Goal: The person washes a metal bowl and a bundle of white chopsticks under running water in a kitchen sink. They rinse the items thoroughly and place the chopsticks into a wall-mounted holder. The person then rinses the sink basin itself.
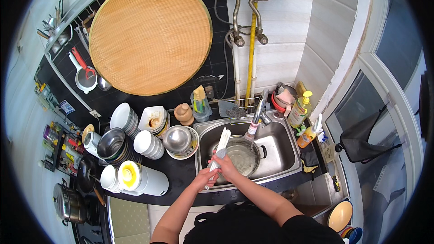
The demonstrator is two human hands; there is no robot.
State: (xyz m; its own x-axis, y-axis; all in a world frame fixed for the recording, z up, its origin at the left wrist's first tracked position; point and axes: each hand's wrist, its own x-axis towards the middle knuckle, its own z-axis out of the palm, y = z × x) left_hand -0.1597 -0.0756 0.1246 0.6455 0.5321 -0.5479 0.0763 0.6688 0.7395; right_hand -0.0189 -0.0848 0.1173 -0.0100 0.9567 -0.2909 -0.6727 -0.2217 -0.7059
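A bundle of white chopsticks (224, 139) stands tilted over the left side of the steel sink (279, 152). My left hand (204, 178) grips its lower end. Higher up, my right hand (225, 165) presses a grey cloth or scrubber (221, 153) around the sticks. Behind the hands, a steel pot (242, 156) with black side handles sits in the basin and holds cloudy water. The chrome faucet (260, 105) points down at the pot, and a thin stream seems to run from its spout.
Stacked white bowls (148, 144), a steel bowl (177, 139) and a white jug (152, 180) crowd the counter left of the sink. A wooden mortar (184, 114) stands behind. Right of the basin are a yellow pump bottle (300, 110) and an orange spray bottle (307, 136).
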